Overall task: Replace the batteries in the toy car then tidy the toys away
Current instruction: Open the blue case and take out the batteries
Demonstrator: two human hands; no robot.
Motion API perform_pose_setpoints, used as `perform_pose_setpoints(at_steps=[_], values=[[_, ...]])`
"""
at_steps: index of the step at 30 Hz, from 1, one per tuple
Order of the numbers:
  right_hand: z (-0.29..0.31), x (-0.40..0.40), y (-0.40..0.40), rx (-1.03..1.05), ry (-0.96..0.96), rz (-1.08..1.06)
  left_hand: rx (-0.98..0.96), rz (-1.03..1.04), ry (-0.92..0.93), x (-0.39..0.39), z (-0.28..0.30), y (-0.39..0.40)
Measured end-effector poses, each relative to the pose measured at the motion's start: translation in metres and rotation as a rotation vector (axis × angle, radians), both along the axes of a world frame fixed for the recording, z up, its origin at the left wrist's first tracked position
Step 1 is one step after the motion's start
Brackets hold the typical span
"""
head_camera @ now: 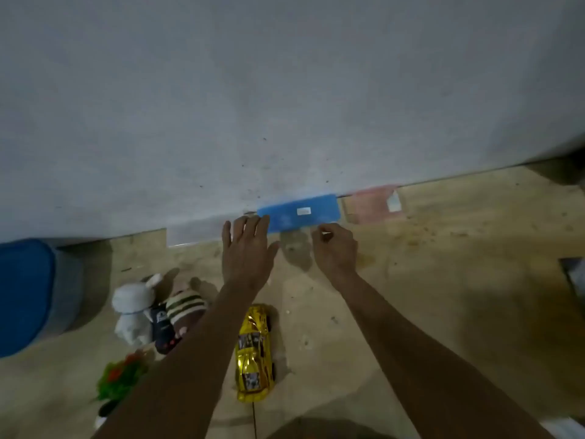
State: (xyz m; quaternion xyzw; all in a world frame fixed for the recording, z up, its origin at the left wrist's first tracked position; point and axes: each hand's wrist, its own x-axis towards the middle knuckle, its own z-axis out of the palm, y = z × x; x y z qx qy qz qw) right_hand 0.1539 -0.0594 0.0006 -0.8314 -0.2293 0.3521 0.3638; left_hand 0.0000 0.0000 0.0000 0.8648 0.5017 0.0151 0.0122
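A shiny gold toy car (254, 354) lies on the tan floor between my forearms, nose toward me. My left hand (245, 251) is stretched forward with straight fingers, its fingertips at the left end of a blue flat box (299, 213) that lies against the wall. My right hand (335, 248) hovers near the box's front edge with fingers curled; whether it holds anything small is not visible. A white plush rabbit (134, 312), a striped plush toy (185, 312) and a dark toy (163, 327) sit to the left of the car.
A grey wall (285, 106) fills the upper view. A blue round container (25, 296) stands at the left edge. A pink flat packet (373, 202) lies by the wall right of the blue box. A green and orange toy plant (122, 377) is near my left arm.
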Motion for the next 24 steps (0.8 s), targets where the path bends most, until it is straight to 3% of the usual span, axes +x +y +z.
perform_pose_setpoints(at_steps=[6,14,24], values=[[-0.03,-0.018,0.034,-0.091,0.377,-0.289,-0.077,0.016,0.018,0.02,-0.031,0.023],[-0.046,-0.028,0.053,-0.068,0.512,-0.449,0.021,-0.014,-0.038,0.016,-0.058,0.041],[-0.04,-0.021,0.047,0.027,0.761,-0.484,0.112,-0.079,-0.159,0.014,-0.071,0.048]])
